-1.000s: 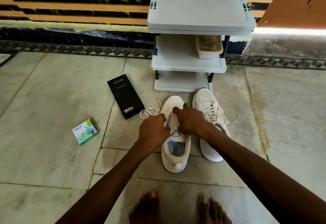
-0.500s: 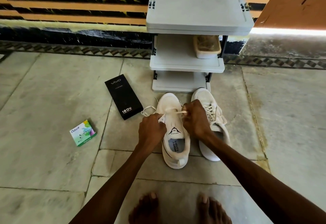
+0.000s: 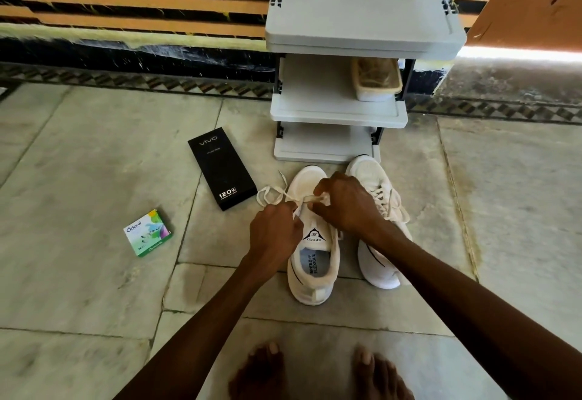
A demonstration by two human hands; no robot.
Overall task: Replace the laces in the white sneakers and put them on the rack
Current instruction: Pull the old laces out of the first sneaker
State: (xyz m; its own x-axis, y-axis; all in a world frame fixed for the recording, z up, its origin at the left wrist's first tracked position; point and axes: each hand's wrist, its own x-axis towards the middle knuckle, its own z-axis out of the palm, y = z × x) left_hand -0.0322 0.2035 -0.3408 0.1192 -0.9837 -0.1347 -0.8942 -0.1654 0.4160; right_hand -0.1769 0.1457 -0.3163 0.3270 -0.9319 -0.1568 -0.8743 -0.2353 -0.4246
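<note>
Two white sneakers stand side by side on the floor in front of the grey rack [image 3: 338,113]. The left sneaker [image 3: 313,261] has its tongue exposed and a cream lace [image 3: 272,194] trailing off to its left. My left hand [image 3: 275,235] grips the sneaker's left edge at the eyelets, where the lace runs in. My right hand [image 3: 345,202] pinches a short stretch of the lace over the front of the tongue. The right sneaker [image 3: 382,261] is laced, partly hidden behind my right wrist.
A black phone box [image 3: 222,168] lies left of the sneakers, and a small green-and-white box [image 3: 148,232] further left. A beige container [image 3: 376,79] sits on the rack's middle shelf. My bare feet [image 3: 321,374] are at the bottom edge. An orange door [image 3: 532,2] stands at top right.
My hands have drawn slightly apart and then closed in again over the tongue. A short span of lace now shows between them. The loose lace loop has shifted a little on the floor.
</note>
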